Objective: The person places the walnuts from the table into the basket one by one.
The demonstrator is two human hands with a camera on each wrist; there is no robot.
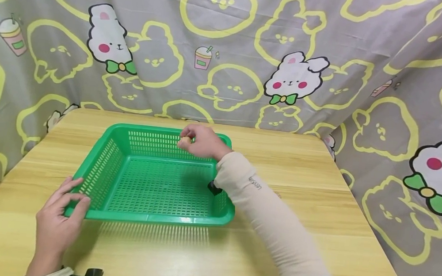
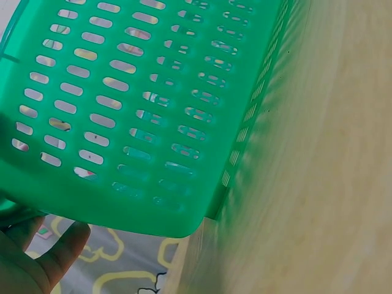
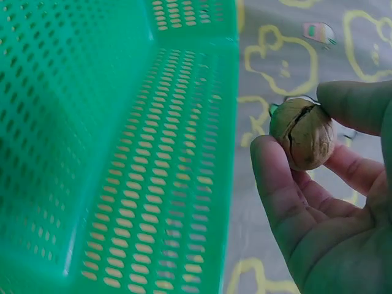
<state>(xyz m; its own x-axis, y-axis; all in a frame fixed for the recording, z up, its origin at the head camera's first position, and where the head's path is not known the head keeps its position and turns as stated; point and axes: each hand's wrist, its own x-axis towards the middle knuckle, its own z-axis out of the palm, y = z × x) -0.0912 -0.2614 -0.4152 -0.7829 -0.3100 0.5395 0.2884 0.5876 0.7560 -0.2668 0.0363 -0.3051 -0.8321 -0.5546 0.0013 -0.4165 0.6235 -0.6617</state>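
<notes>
A round tan walnut [image 3: 302,133] with a dark crack down its shell is pinched between the fingers and thumb of my right hand [image 1: 204,142]. In the head view that hand, with the walnut [image 1: 185,141], is over the far right part of a green plastic basket [image 1: 160,185]. No other thing shows inside the basket. My left hand [image 1: 59,215] grips the basket's near left corner, its thumb and fingers about the rim. Only part of the left hand [image 2: 37,260] shows in the left wrist view, at the basket's corner.
The basket is on a pale wooden table [image 1: 299,199], apparently with its near side tilted up, as a shadow lies beneath it. A grey patterned curtain [image 1: 230,45] hangs behind the table and along both sides. Black wrist cameras [image 1: 215,188] are strapped to both wrists.
</notes>
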